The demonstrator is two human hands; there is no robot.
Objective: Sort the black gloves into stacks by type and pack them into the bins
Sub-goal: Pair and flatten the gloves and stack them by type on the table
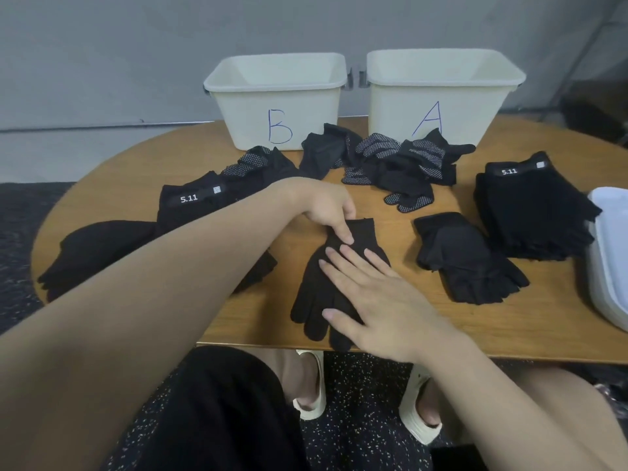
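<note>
Two hands were on one plain glove [334,266] near the bench [441,334] edge: my right hand [380,300] pressed flat, my left hand [328,209] pinched its cuff. I feared it might slide off, or get mixed with the dotted gloves [397,164].

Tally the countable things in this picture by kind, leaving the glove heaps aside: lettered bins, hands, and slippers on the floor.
Lettered bins: 2 (bin B, bin A)
Hands: 2 (left hand, right hand)
Slippers: 2 ()
Total: 6
</note>
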